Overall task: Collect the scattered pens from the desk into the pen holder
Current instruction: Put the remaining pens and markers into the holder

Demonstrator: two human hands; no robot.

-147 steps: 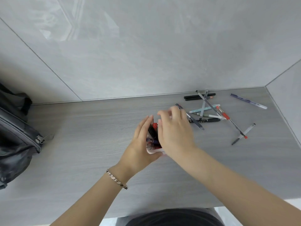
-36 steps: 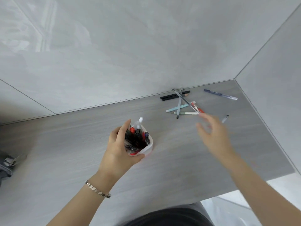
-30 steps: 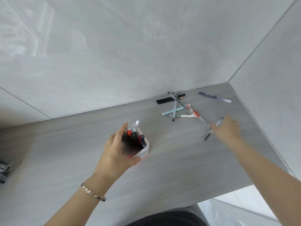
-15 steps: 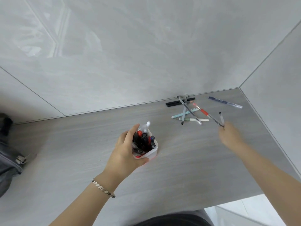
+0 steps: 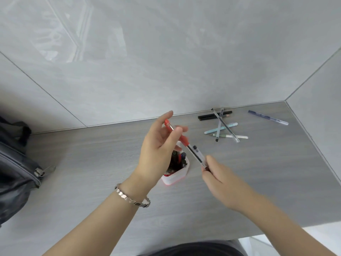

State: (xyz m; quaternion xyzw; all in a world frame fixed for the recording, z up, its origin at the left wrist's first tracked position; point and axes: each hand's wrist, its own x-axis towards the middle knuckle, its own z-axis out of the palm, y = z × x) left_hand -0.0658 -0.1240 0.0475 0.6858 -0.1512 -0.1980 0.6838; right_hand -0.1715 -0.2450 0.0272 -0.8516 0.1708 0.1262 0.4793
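Note:
The white pen holder [image 5: 177,177] with a red base stands mid-desk, filled with several dark and red pens. Above it my left hand [image 5: 158,146] is raised, thumb and fingers pinching the top of a red pen [image 5: 181,138]. My right hand [image 5: 221,179] grips the lower ends of that red pen and of a clear pen with a dark cap [image 5: 198,156], both slanting over the holder. Several loose pens lie at the back right: black ones [image 5: 208,116], a teal one [image 5: 221,128], a green-white one [image 5: 230,136], a clear one [image 5: 226,125] and a blue one [image 5: 267,117].
A dark bag [image 5: 14,163] with a zipper sits on the desk's left end. Grey tiled walls close the back and the right side. The desk's front edge [image 5: 239,235] runs just before my body.
My right hand picked up two pens at the right and carried them left over the holder. My left hand let go of the holder and rose to the red pen.

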